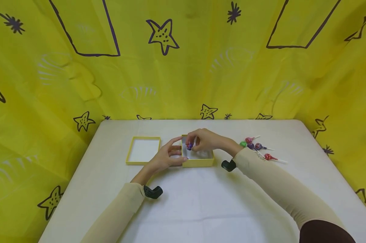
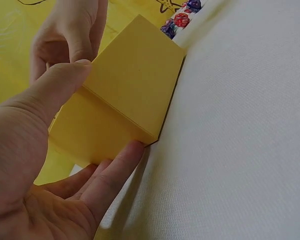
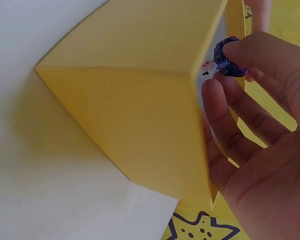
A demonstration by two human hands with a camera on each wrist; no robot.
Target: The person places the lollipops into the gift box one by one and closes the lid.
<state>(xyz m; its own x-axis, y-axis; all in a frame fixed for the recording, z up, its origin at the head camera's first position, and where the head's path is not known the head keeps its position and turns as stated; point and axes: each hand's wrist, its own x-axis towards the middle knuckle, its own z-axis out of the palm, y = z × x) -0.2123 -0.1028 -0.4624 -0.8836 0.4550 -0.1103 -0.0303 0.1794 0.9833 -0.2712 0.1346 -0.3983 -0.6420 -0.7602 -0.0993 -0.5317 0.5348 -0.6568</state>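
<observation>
My left hand (image 1: 166,158) reaches forward from the near left; thumb and fingers are spread and fairly straight, bracing the left end of the small yellow cardboard box (image 1: 198,162), thumb on the upper rim, fingertips at the lower corner. My right hand (image 1: 204,139) arches over the open box from the right, wrist raised, fingers curled downward, and pinches a purple-wrapped lollipop (image 1: 189,146) just above the inside of the box, near its left wall.

Count: two yellow cardboard pieces, the box and a shallow yellow lid (image 1: 143,150) lying open-side up just left of it. One lollipop in hand. A cluster of loose wrapped lollipops (image 1: 255,147) lies on the white table (image 1: 201,202) to the right of the box; I count about five: pink, green, two purple, red.

The head view alone shows the lid and the whole cluster. The left wrist view shows the box's outer wall, my thumb (image 2: 60,85) across its edge, and a few lollipops beyond. The right wrist view shows the box from outside and the purple head held between my fingertips (image 3: 245,50); its stick is hidden.
</observation>
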